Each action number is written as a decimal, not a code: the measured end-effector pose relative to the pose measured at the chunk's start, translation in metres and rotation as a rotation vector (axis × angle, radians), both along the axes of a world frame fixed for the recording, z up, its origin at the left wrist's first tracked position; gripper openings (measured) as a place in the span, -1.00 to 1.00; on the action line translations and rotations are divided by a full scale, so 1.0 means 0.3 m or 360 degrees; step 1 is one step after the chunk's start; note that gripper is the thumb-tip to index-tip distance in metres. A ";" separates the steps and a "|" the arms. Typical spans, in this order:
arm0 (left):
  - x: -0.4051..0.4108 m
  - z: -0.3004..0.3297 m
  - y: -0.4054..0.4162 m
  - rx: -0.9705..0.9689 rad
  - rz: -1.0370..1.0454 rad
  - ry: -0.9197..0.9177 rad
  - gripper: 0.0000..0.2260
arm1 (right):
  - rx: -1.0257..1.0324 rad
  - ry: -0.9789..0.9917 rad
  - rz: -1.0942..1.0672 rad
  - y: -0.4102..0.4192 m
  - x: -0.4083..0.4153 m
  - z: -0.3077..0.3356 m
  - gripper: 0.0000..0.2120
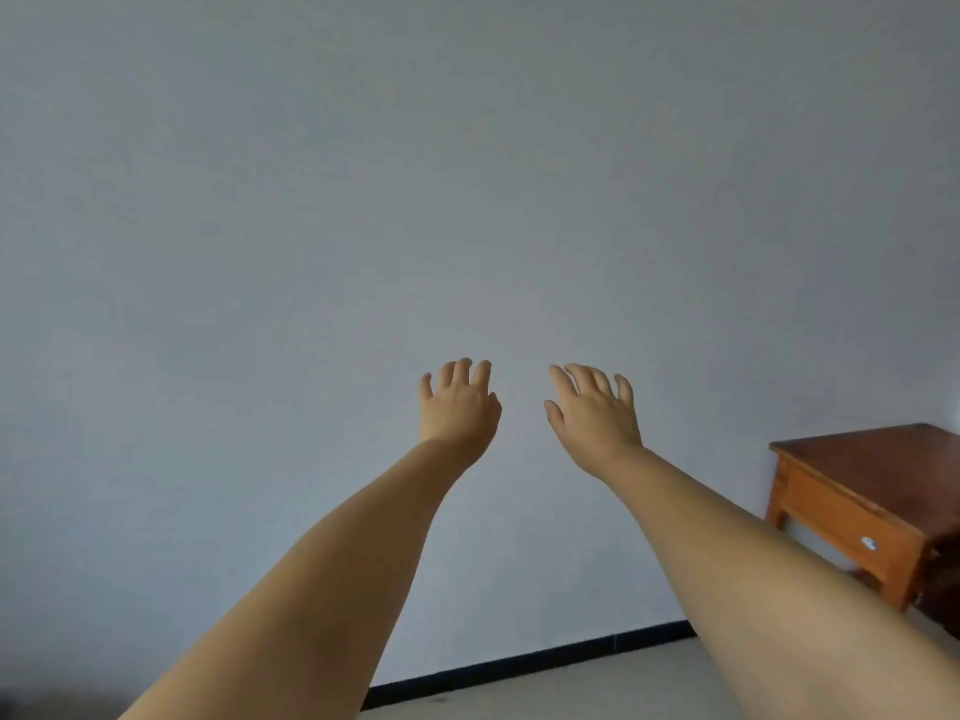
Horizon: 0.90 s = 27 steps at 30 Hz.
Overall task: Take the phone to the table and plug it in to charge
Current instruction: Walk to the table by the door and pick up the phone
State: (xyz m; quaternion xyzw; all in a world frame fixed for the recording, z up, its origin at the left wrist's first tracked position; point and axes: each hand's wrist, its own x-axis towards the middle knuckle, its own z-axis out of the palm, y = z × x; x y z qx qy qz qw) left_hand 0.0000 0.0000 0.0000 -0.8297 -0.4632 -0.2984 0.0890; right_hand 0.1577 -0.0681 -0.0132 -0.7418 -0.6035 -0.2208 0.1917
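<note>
Both my arms stretch forward toward a bare grey wall. My left hand [458, 402] is held up with its back to me, fingers spread and nothing in it. My right hand [595, 410] is beside it at the same height, also spread and holding nothing. A brown wooden table [878, 454] with a drawer and a small pale knob stands at the right edge, against the wall. No phone, charger or cable shows in the head view.
A plain grey wall [467, 174] fills most of the view. A black skirting strip [530, 662] runs along its base above a pale floor [597, 688]. A dark shape sits at the right edge below the table.
</note>
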 end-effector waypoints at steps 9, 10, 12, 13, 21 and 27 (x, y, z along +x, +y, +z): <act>0.216 -0.270 -0.085 -0.0168 -0.0234 0.0198 -0.61 | -0.0104 0.0029 -0.0007 -0.170 0.182 -0.296 -0.62; 0.246 -0.301 -0.100 -0.0196 -0.0272 0.0229 -0.60 | -0.0129 0.0031 -0.0014 -0.192 0.207 -0.330 -0.63; 0.307 -0.364 -0.131 -0.0246 -0.0340 0.0300 -0.60 | -0.0167 0.0046 -0.0047 -0.236 0.256 -0.389 -0.63; 0.344 -0.396 -0.147 -0.0271 -0.0372 0.0338 -0.59 | -0.0183 0.0058 -0.0074 -0.258 0.287 -0.417 -0.63; 0.698 -0.573 -0.254 -0.0438 -0.0571 0.0505 -0.59 | -0.0254 0.0172 -0.0341 -0.438 0.592 -0.574 -0.67; 1.065 -0.610 -0.315 -0.0445 -0.0711 0.0540 -0.60 | -0.0224 0.0128 -0.0486 -0.555 0.929 -0.601 -0.69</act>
